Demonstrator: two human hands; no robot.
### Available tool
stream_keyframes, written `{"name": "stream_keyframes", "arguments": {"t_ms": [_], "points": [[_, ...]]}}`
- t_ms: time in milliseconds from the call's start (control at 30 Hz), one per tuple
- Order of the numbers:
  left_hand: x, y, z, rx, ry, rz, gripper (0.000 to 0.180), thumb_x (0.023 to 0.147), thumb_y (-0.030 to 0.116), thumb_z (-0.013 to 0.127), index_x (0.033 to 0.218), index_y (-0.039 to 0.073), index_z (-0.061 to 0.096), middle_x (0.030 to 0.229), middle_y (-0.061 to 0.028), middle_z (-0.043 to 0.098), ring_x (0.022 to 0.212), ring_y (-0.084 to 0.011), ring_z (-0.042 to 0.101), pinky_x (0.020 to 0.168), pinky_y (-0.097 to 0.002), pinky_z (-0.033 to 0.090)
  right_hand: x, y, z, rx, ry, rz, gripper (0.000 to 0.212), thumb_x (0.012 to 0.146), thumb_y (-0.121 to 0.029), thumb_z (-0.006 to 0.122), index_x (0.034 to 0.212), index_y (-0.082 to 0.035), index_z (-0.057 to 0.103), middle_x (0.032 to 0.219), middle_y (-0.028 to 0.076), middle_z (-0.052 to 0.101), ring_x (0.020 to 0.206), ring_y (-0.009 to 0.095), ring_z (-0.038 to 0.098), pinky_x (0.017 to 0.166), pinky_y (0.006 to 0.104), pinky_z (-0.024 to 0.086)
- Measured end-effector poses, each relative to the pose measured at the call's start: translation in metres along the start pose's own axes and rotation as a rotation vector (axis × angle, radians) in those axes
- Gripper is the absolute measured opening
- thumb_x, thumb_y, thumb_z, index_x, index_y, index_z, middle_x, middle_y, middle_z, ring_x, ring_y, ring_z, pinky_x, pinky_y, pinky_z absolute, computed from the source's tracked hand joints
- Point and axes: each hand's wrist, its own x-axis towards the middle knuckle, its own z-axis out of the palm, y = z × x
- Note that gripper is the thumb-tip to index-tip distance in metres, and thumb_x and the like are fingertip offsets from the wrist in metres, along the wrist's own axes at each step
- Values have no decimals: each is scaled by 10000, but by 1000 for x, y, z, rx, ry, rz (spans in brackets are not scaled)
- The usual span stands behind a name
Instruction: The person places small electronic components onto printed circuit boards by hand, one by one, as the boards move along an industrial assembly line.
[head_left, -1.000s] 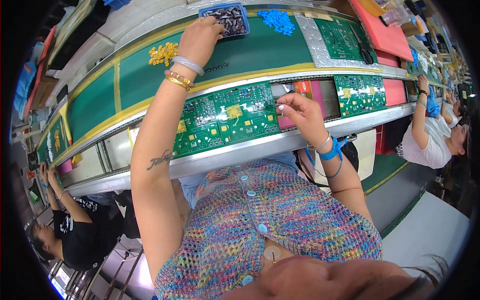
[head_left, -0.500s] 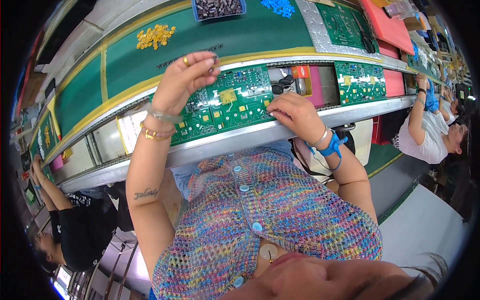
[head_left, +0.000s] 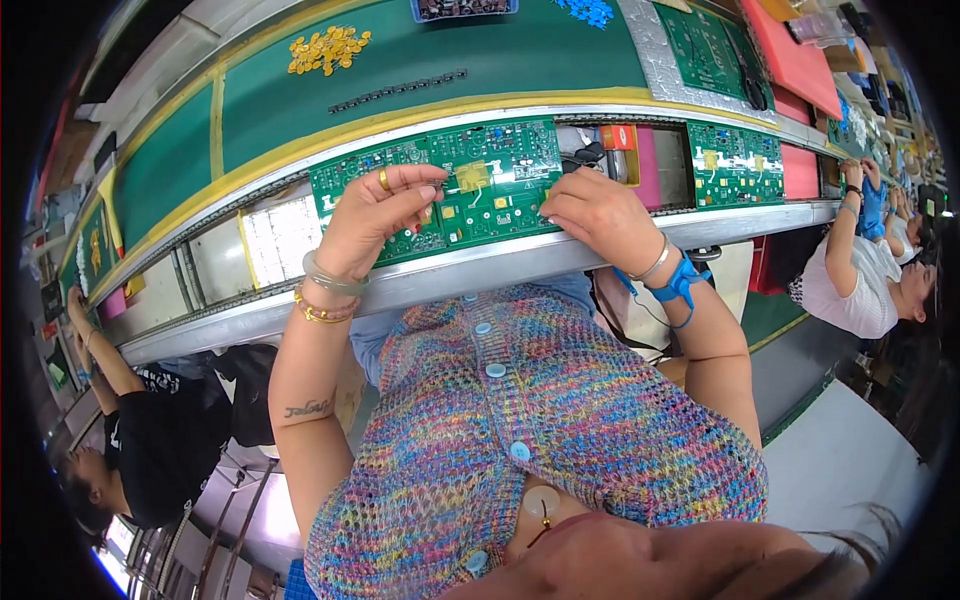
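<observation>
My left grip [head_left: 365, 218] hovers over the left part of the green board [head_left: 530, 160], thumb and forefinger tips brought near each other; whether a small part sits between them, I can't tell. My right grip [head_left: 605, 215] is at the board's right edge, thumb and fingers drawn together, but the fingers hide whatever may be pinched there. The board lies flat in front of me, along the metal rail [head_left: 470, 250], its upper face crowded with small parts and yellow patches. A second board [head_left: 735, 165] lies farther right on the line. Beyond the rail, the green counter [head_left: 520, 65] bears yellow discs [head_left: 330, 50], a row of black parts [head_left: 400, 90], blue parts [head_left: 588, 10] and a blue tray [head_left: 465, 17] of dark pieces.

I'd judge the board light, stiff and smooth, its parts easily bent or knocked loose. It is best taken by its bare edges, with fingertips only.
</observation>
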Motion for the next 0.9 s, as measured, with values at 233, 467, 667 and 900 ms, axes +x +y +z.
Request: {"name": "stream_keyframes", "arguments": {"t_ms": [233, 467, 667, 900], "points": [[-5, -3, -2, 16, 30, 12, 228, 867, 113, 618, 1077, 26, 633, 873, -13, 644, 694, -38, 536, 588, -174, 427, 33, 15, -26, 6, 126, 15, 175, 759, -128, 656, 931, -107, 625, 863, 62, 638, 826, 264, 594, 721, 389, 489], [-28, -9, -6, 76, 121, 88, 194, 850, 77, 614, 1035, 28, 647, 865, -30, 667, 702, -43, 563, 557, -169, 420, 157, 68, -30, -276, 431, 51, 126, 811, -105, 633, 933, -73, 633, 877, 78, 639, 767, 272, 599, 660, 345, 492], [-41, -20, -13, 215, 266, 164, 168, 843, 71, 622, 999, 30, 670, 824, 10, 646, 632, -10, 495, 528, -157, 377, 213, 80, -17, -531, 380, -38, 104, 762, -107, 542, 783, -96, 644, 821, 98, 635, 854, 272, 611, 762, 376, 494], [-40, -28, -12, 428, 349, 232, 154, 809, 27, 669, 961, 11, 683, 613, 106, 398, 560, 1, 309, 499, -167, 249, 218, 80, -10, -557, 463, -41, 139, 785, -100, 503, 752, -94, 639, 769, 95, 632, 808, 251, 610, 728, 372, 486]]}}
